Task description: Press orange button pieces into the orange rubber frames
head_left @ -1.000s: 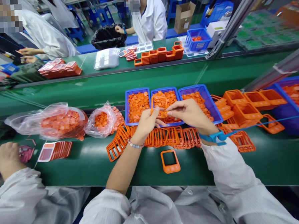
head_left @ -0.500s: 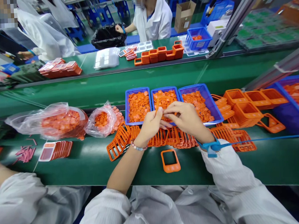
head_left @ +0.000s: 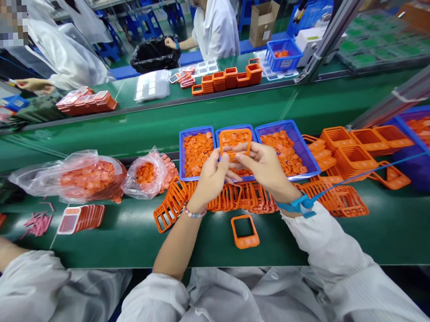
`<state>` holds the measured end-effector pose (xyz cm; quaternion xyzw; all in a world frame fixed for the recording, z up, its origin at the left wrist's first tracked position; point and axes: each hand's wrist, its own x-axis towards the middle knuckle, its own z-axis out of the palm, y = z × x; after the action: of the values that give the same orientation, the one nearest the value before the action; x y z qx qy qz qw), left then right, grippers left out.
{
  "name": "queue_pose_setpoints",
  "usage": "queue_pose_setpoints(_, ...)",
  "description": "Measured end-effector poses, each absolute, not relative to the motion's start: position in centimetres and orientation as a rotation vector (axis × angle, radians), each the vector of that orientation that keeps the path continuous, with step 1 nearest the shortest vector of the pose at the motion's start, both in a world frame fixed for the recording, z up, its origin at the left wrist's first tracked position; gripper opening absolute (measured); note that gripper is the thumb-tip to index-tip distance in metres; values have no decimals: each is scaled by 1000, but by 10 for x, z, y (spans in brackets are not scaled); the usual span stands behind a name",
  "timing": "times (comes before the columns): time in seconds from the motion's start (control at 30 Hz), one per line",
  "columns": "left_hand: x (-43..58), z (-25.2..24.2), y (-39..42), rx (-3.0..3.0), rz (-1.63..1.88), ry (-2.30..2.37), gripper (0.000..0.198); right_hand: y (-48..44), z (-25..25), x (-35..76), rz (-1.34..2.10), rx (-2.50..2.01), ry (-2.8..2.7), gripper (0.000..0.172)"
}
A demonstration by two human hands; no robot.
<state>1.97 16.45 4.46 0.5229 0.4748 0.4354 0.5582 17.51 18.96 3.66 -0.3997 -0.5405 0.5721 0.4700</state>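
Between my two hands I hold an orange plastic frame [head_left: 249, 136], upright in front of the middle blue bin. My left hand [head_left: 213, 174] grips its left lower side, and my right hand [head_left: 264, 165] pinches its right lower side. Behind the hands stand the left bin [head_left: 179, 155], the middle bin [head_left: 218, 131] and the right bin [head_left: 318, 167], each holding small orange pieces. Below my wrists runs a row of leaning orange frames [head_left: 224, 199]. One single orange frame [head_left: 246, 243] lies flat nearer to me.
Bags of orange parts [head_left: 89, 175] lie left, beside a stack of framed panels [head_left: 81, 219] and pink strips [head_left: 38, 223]. Stacked orange frames [head_left: 355, 161] and a large blue bin [head_left: 422, 169] stand right. A blue cord [head_left: 360, 175] runs from my right wrist. Co-workers sit across and at left.
The orange frame has turned so its open face shows, standing higher over the middle bin. My right hand has shifted slightly left, and the blue cord has risen at the right.
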Motion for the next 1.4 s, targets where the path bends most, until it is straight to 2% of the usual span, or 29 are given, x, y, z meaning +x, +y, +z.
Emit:
queue_pose_setpoints(0.13,-11,40,179,1613,971,1636,37,190,44,183,1330,-1036,-1173,37)
queue_pose_setpoints(0.23,-27,31,190,1874,564,2024,29,190,48,187,1315,-1048,-1153,34)
queue_pose_setpoints(0.33,-28,19,198,1941,175,2148,29,190,48,187,1310,-1072,-1193,34)
queue_pose_setpoints(0.47,-21,3,205,1966,33,2125,34,190,46,184,1298,-1088,-1248,35)
queue_pose_setpoints(0.73,-17,-10,218,1938,107,2089,36,189,44,181,1330,-1077,-1263,38)
queue_pose_setpoints(1.17,-18,-7,217,1845,292,2079,14,190,44,182,1314,-1076,-1253,36)
queue_pose_setpoints(1.4,-35,5,216,1740,648,1894,8,197,30,179,1300,-1094,-1284,33)
